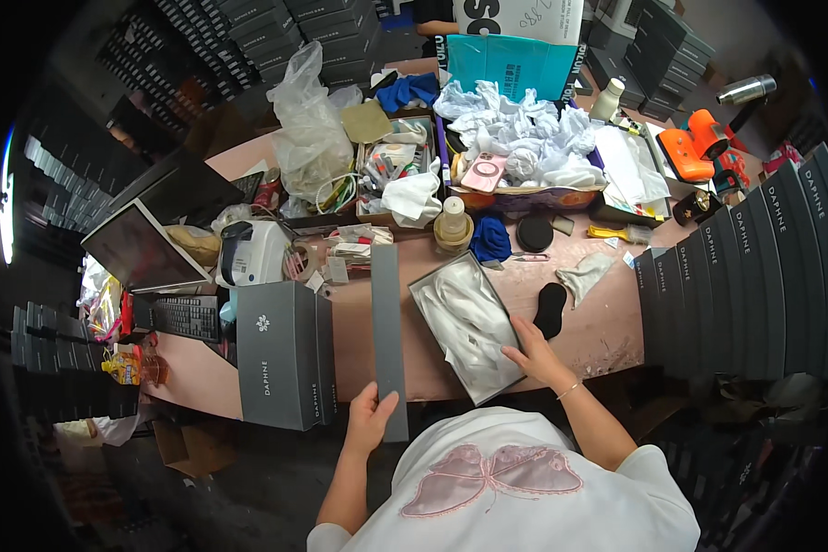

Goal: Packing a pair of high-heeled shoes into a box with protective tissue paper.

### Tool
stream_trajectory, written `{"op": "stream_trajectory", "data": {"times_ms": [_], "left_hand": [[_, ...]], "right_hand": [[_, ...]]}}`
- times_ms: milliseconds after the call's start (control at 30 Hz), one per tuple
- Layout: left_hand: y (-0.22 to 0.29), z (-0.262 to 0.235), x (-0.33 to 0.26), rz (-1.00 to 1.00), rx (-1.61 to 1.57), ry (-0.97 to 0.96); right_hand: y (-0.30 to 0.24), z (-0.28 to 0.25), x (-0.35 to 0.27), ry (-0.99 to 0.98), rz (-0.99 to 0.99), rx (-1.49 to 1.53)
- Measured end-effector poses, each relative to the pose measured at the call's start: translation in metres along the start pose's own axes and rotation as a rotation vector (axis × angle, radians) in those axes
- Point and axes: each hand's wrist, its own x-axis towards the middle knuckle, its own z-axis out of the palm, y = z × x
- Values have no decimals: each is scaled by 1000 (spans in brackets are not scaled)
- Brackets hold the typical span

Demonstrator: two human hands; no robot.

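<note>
My left hand (370, 419) grips the near end of a long grey box lid (387, 322) that stands on its edge on the pink table. My right hand (535, 354) rests on the right rim of an open grey box (423, 299), fingers touching the white tissue paper (467, 322) that lines it. A black insole-shaped pad (550, 308) lies on the table just beyond my right hand. Two closed grey boxes (281, 354) stand left of the lid.
A row of dark grey boxes (745, 276) lines the right side. At the back lie a pile of crumpled white paper (524, 138), a tray of small items (386, 170), a tape roll (453, 230), an orange tool (699, 147). A label printer (253, 253), monitor (143, 248) and keyboard (186, 317) sit left.
</note>
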Motion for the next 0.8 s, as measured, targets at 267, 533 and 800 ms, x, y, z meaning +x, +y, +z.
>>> {"op": "stream_trajectory", "data": {"times_ms": [267, 533, 800], "left_hand": [[-94, 74, 47, 362, 780, 212], [-122, 58, 94, -191, 34, 69], [-144, 36, 110, -44, 223, -96]], "right_hand": [[-20, -39, 26, -15, 256, 99], [0, 14, 52, 12, 484, -152], [-15, 18, 33, 92, 475, 45]]}}
